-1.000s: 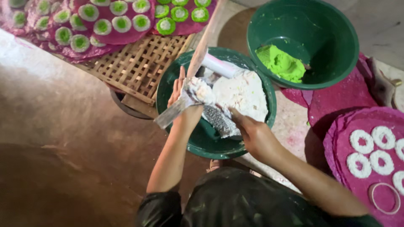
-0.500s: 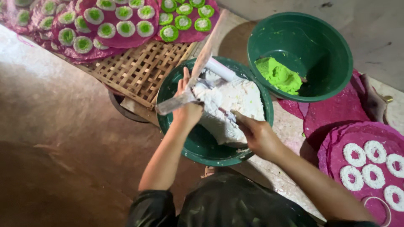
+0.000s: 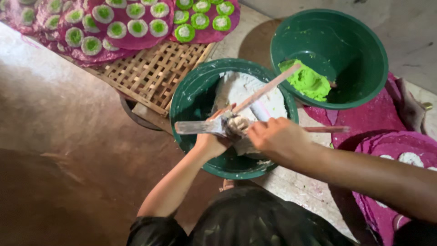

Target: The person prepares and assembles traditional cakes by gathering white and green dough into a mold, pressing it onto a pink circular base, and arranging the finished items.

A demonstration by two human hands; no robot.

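White crumbly dough [image 3: 248, 91] is sitting heaped in the nearer round green plastic basin [image 3: 191, 98], kind of a rough, floury mound with a lumpy top, dull white, filling the far half of the basin. A small grey-white clump of it is stuck on the flat dough-smeared scraper blade [image 3: 195, 127], right where the two hands meet.

Left hand [image 3: 211, 141] is closed round the scraper, blade sticking out to the left over the basin rim. Right hand [image 3: 275, 139] is curled shut too, fingers pinched down at the clump on the blade; can't tell if it's also gripping the thin pinkish wooden stick [image 3: 268, 89] that slants up from the hands toward the second basin.

Counting: two green basins, the farther deep green basin [image 3: 359, 41] holding one lump of bright green dough [image 3: 307, 82]. One woven bamboo tray [image 3: 152, 75] beside the near basin. Magenta cloth [image 3: 136, 43] up top carries rows of round white-and-green cakes [image 3: 136, 27], roughly eighteen in view, some cut off by the edge. Another magenta cloth [image 3: 391, 146] at right shows a couple of white rounds [image 3: 411, 158].
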